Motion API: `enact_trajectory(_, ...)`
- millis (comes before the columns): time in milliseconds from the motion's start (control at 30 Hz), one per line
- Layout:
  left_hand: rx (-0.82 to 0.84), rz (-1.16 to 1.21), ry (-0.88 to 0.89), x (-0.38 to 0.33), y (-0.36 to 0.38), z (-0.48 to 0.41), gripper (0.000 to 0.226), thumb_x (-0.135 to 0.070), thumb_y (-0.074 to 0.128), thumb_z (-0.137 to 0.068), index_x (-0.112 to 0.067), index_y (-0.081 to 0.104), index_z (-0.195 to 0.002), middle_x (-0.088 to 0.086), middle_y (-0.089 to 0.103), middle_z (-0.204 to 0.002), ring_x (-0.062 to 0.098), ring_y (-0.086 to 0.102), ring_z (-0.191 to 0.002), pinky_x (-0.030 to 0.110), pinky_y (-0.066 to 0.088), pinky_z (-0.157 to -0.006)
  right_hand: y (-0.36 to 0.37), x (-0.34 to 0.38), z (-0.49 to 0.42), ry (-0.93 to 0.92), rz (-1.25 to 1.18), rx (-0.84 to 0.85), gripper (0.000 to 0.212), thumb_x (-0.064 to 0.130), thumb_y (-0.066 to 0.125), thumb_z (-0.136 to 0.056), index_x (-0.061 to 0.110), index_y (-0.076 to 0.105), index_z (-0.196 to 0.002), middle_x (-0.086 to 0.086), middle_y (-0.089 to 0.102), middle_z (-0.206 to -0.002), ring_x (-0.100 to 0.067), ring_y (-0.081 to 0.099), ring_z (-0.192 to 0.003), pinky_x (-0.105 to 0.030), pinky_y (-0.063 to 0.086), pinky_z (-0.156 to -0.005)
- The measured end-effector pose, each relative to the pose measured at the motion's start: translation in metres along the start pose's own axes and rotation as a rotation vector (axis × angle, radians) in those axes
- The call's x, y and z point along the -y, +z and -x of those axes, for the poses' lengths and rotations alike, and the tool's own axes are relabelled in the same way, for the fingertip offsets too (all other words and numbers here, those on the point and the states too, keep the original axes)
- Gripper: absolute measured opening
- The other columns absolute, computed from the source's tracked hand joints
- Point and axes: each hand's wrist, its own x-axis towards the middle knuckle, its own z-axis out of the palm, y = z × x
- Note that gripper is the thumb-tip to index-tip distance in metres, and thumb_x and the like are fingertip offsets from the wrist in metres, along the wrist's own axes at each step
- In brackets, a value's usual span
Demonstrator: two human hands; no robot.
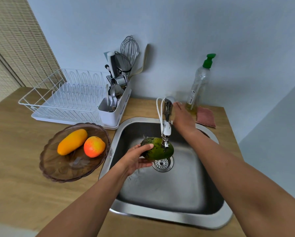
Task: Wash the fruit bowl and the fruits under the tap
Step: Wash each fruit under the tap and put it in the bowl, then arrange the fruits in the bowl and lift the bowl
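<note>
Left hand (136,159) grips mango (158,148); right hand (183,117) outstretched

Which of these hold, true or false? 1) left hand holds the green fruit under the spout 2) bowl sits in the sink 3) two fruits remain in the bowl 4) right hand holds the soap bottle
1) True: the left hand grips the green fruit below the tap.
2) False: the fruit bowl sits on the counter, left of the sink.
3) True: an orange fruit and a red-orange fruit.
4) False: the right hand is at the tap; the soap bottle stands untouched.
</note>
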Motion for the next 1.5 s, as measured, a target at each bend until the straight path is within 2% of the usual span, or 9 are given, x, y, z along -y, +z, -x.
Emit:
enact_trajectory(267,-0.016,0.009,-0.011,-0.002,0.002,0.003,0.056,-0.03,0.077,-0.082,-0.014,0.052,-0.129,0.017,0.061,-0.124,0.038,0.072,-0.097,0.036,0.062,-0.069,0.006,-0.01,0.003,-0.022,-0.015,0.07,0.079,-0.004,0.059,-0.089,0.015,0.021,-0.156,-0.005,0.017,-0.165,-0.022,0.02,-0.151,-0.037,0.026,-0.118)
enact_trajectory(400,-0.016,-0.006,-0.006,-0.004,0.002,0.006,0.055,-0.028,0.078,-0.081,-0.015,0.052,-0.128,0.017,0.061,-0.124,0.037,0.072,-0.096,0.036,0.062,-0.07,0.017,-0.014,0.022,0.217,-0.414,0.016,0.062,0.003,0.048,-0.094,0.015,0.028,-0.152,-0.011,0.031,-0.158,-0.028,0.034,-0.143,-0.037,0.032,-0.112)
enact_trajectory(467,-0.017,-0.03,0.003,-0.005,-0.001,0.007,0.055,-0.026,0.079,-0.08,-0.015,0.053,-0.128,0.017,0.061,-0.126,0.037,0.071,-0.1,0.037,0.062,-0.073,0.028,-0.02,0.046,0.425,-0.56,0.19,0.049,0.036,0.046,-0.101,0.015,0.039,-0.145,-0.016,0.048,-0.146,-0.032,0.055,-0.125,-0.04,0.047,-0.096)
enact_trajectory(533,-0.022,-0.07,0.008,-0.007,-0.005,0.01,0.053,-0.023,0.08,-0.08,-0.016,0.055,-0.126,0.017,0.06,-0.126,0.037,0.068,-0.103,0.036,0.061,-0.072,0.039,-0.021,0.074,0.585,-0.755,0.577,0.06,0.061,0.033,-0.099,0.013,0.051,-0.129,-0.023,0.065,-0.121,-0.034,0.07,-0.093,-0.036,0.056,-0.069)
enact_trajectory(633,-0.023,-0.126,0.006,-0.008,-0.01,0.015,0.053,-0.016,0.081,-0.079,-0.017,0.055,-0.125,0.014,0.061,-0.121,0.032,0.067,-0.104,0.033,0.061,-0.07,0.053,-0.017,0.103,0.637,-1.0,0.824,0.07,0.062,0.024,-0.1,0.003,0.055,-0.122,-0.027,0.072,-0.101,-0.031,0.07,-0.07,-0.029,0.051,-0.054)
enact_trajectory(833,0.003,-0.103,0.001,-0.01,-0.022,0.028,0.065,-0.002,0.078,-0.079,-0.016,0.052,-0.136,0.012,0.062,-0.125,0.03,0.065,-0.109,0.039,0.06,-0.082,0.065,-0.009,0.121,0.646,-1.217,0.713,0.056,0.046,0.039,-0.103,-0.003,0.054,-0.126,-0.027,0.072,-0.093,-0.027,0.069,-0.069,-0.031,0.052,-0.052)
enact_trajectory(1000,-0.038,-0.21,0.075,-0.015,-0.032,0.047,0.066,-0.019,0.083,-0.078,-0.023,0.052,-0.137,0.006,0.06,-0.123,0.027,0.063,-0.11,0.043,0.058,-0.092,0.056,0.014,0.14,0.585,-1.386,0.666,0.046,0.042,0.055,-0.095,0.007,0.058,-0.124,-0.028,0.071,-0.098,-0.03,0.069,-0.078,-0.03,0.051,-0.055)
enact_trajectory(1200,-0.049,-0.46,0.208,-0.054,-0.069,0.088,0.069,-0.025,0.088,-0.071,-0.025,0.058,-0.133,-0.001,0.069,-0.12,0.019,0.068,-0.107,0.032,0.058,-0.077,0.051,0.057,0.158,0.481,-1.531,0.636,0.054,0.039,0.075,-0.078,0.004,0.06,-0.116,-0.023,0.069,-0.106,-0.031,0.071,-0.083,-0.028,0.053,-0.054)
enact_trajectory(1500,-0.062,-0.813,0.312,-0.121,-0.2,0.159,0.066,-0.004,0.087,-0.067,-0.019,0.06,-0.125,0.005,0.063,-0.115,0.011,0.065,-0.087,0.019,0.056,-0.066,0.061,0.197,0.129,0.178,-1.067,0.59,0.053,0.029,0.086,-0.072,0.012,0.069,-0.119,-0.011,0.073,-0.093,-0.021,0.057,-0.067,-0.026,0.048,-0.057)
